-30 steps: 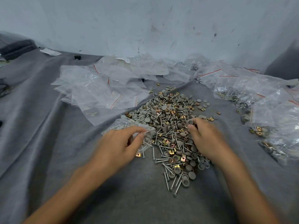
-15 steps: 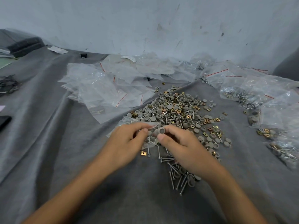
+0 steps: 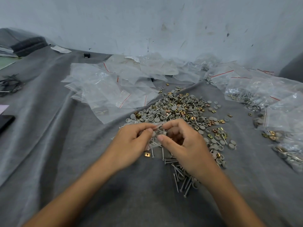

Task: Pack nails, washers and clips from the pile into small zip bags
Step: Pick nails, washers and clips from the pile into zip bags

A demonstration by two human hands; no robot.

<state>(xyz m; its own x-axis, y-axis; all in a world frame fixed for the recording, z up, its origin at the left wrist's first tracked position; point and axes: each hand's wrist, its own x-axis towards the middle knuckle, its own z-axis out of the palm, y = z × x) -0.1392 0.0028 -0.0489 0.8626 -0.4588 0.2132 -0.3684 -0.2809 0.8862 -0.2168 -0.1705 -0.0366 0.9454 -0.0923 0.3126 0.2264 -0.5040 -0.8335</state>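
A pile [image 3: 178, 112] of grey washers, steel nails and brass clips lies on the grey cloth in the middle. My left hand [image 3: 131, 143] pinches the rim of a small clear zip bag [image 3: 155, 138] just in front of the pile. My right hand [image 3: 183, 145] has its fingers curled at the bag's mouth, thumb and forefinger pinching it, with grey washers visible inside the bag. Loose nails [image 3: 180, 179] lie under and beside my right wrist. A single brass clip [image 3: 147, 154] sits below the bag.
Empty zip bags [image 3: 111, 92] with red seal lines are heaped behind the pile on the left. Filled bags [image 3: 268, 112] lie along the right. A dark phone [image 3: 5, 122] sits at the left edge. The grey cloth [image 3: 49, 145] covers the surface; a wall stands behind.
My right hand left the pile, carried a grey washer to the bag held by my left hand, and now both hands pinch the bag's mouth together.
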